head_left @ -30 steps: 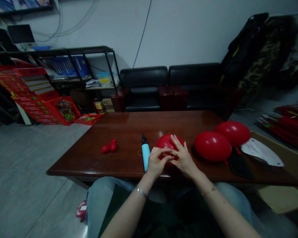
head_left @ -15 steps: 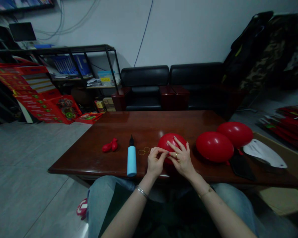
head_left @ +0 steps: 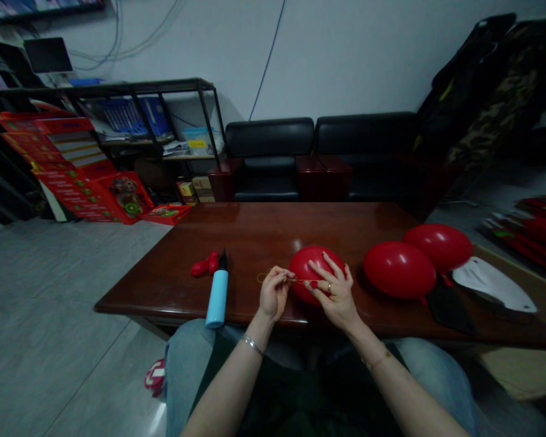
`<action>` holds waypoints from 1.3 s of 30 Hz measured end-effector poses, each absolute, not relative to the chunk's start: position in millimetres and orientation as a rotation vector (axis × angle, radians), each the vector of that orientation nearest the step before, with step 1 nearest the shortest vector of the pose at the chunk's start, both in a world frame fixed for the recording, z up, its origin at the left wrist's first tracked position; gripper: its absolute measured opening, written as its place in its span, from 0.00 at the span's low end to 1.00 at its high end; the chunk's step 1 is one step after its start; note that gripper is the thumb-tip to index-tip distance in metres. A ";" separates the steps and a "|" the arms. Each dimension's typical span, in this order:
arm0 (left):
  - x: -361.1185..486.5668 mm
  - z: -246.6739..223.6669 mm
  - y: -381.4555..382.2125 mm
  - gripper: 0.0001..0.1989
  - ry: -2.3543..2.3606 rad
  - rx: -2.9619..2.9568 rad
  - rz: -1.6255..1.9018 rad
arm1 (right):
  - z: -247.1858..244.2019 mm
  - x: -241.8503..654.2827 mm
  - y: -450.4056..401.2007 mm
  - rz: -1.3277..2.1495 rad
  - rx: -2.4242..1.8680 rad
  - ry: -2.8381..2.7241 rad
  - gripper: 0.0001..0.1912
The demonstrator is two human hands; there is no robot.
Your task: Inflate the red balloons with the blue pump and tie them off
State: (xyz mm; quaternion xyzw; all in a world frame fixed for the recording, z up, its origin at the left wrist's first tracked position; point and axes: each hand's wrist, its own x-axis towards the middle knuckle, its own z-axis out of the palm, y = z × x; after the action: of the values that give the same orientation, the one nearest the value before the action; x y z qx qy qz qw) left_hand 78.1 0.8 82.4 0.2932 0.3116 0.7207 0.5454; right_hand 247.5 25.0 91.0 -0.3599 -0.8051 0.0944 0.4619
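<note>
An inflated red balloon (head_left: 307, 258) rests on the table's near side, its neck toward me. My right hand (head_left: 334, 288) pinches that neck between thumb and finger, with its other fingers spread over the balloon's side. My left hand (head_left: 274, 291) is closed in a pinch on a thin yellowish rubber band (head_left: 299, 280), which stretches across to the balloon's neck. Just left of that hand lies part of another thin band loop (head_left: 261, 278). Farther left, a light-blue hand pump (head_left: 217, 297) with a black nozzle leans at a slant beside small uninflated red balloons (head_left: 204, 266).
Two inflated red balloons (head_left: 399, 270) sit on the right of the brown table (head_left: 273, 227). Past them are a flat black item (head_left: 450, 308), a white item (head_left: 494, 284) and a cardboard box. Black armchairs (head_left: 270, 136) stand behind the table.
My left hand has moved left from the balloon's neck, and a band now stretches between my hands. The pump has shifted left and tilted, its nozzle now by the small red balloons.
</note>
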 end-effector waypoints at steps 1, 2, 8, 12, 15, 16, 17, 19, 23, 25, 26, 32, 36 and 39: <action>76.8 82.0 1.8 0.09 0.699 0.693 1.692 | 91.1 247.1 24.6 0.245 -0.886 -1.966 0.09; 75.6 81.2 2.8 0.10 0.673 0.701 1.682 | 91.4 246.9 24.0 0.255 -0.886 -1.956 0.08; 67.2 76.0 0.9 0.16 0.671 0.632 1.661 | 94.7 246.0 20.8 0.338 -0.865 -1.941 0.07; 65.5 82.7 -5.7 0.13 0.610 0.600 1.645 | 93.8 243.5 21.7 0.323 -0.883 -1.935 0.07; 71.7 89.0 -5.8 0.10 0.629 0.583 1.667 | 91.4 240.8 21.1 0.266 -0.904 -1.915 0.07; 75.2 90.3 -5.0 0.15 0.671 0.584 1.678 | 90.6 239.7 20.3 0.246 -0.913 -1.907 0.08; 79.3 91.0 -4.0 0.19 0.727 0.594 1.692 | 89.9 238.6 19.3 0.226 -0.922 -1.903 0.08; 88.0 91.2 -2.5 0.26 0.842 0.628 1.740 | 88.5 236.3 17.2 0.189 -0.936 -1.901 0.08; 98.1 89.2 -4.5 0.39 0.922 0.731 1.744 | 84.5 234.3 15.8 0.146 -0.956 -1.879 0.10; 96.2 89.0 -8.0 0.42 1.023 0.872 1.708 | 81.2 235.4 17.6 0.127 -0.965 -1.890 0.13; 93.8 89.5 -10.0 0.40 1.121 0.983 1.691 | 79.4 236.3 18.8 0.112 -0.967 -1.904 0.14; 82.5 102.8 -20.5 0.25 1.651 1.686 1.562 | 74.1 236.1 18.3 -0.069 -0.971 -1.939 0.19; 88.3 108.1 -24.2 0.22 1.774 1.897 1.588 | 73.5 230.3 13.1 -0.167 -1.007 -1.865 0.18; 92.3 104.2 -24.3 0.20 1.727 1.884 1.639 | 72.4 227.5 12.0 -0.183 -1.008 -1.851 0.17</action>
State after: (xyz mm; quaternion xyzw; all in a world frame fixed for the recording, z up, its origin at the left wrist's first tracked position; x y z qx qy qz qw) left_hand 92.3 -24.3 104.2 0.6197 0.5679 0.5392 0.0526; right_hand 227.5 12.0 72.4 -0.4153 -0.7622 -0.0755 0.4908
